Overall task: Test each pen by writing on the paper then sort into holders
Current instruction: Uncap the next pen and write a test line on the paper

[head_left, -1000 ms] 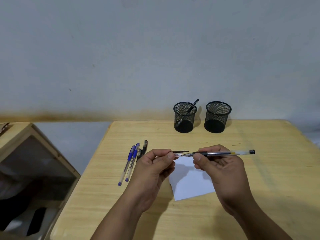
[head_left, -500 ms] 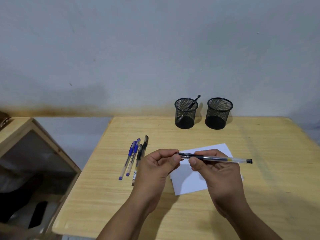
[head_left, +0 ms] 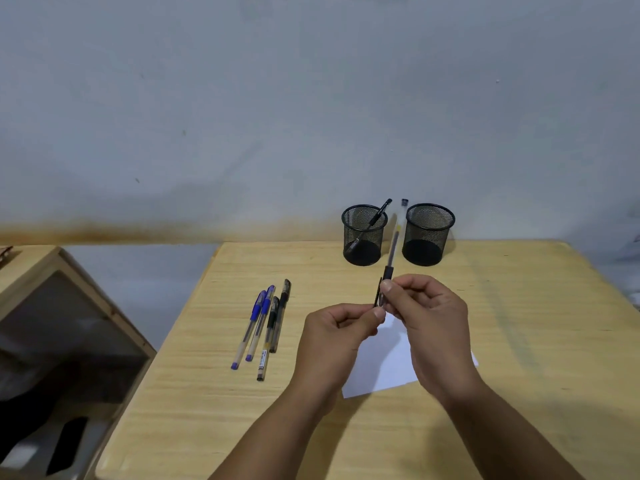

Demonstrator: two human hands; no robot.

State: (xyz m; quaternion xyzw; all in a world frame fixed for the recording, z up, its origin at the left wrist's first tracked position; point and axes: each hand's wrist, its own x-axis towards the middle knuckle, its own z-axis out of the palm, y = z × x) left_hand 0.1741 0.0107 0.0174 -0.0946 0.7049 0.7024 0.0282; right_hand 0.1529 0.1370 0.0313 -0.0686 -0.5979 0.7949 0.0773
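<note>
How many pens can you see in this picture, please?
6: four lie side by side on the table left of the hands, two blue and two black; one leans in the left holder; one is held in the right hand.

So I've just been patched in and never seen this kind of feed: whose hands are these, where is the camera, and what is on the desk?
There is no machine here. A person works with bare hands, and the single picture comes from a camera worn on their head, looking forward and down. The right hand holds a clear-barrelled pen pointing away, while the left hand pinches its near end beside a small black cap. Under the hands lies a white sheet of paper on the pale wooden table. To the left lie four more pens, two blue-capped and two dark. At the back stand two black mesh holders: the left holder has one black pen, the right holder looks empty.
</note>
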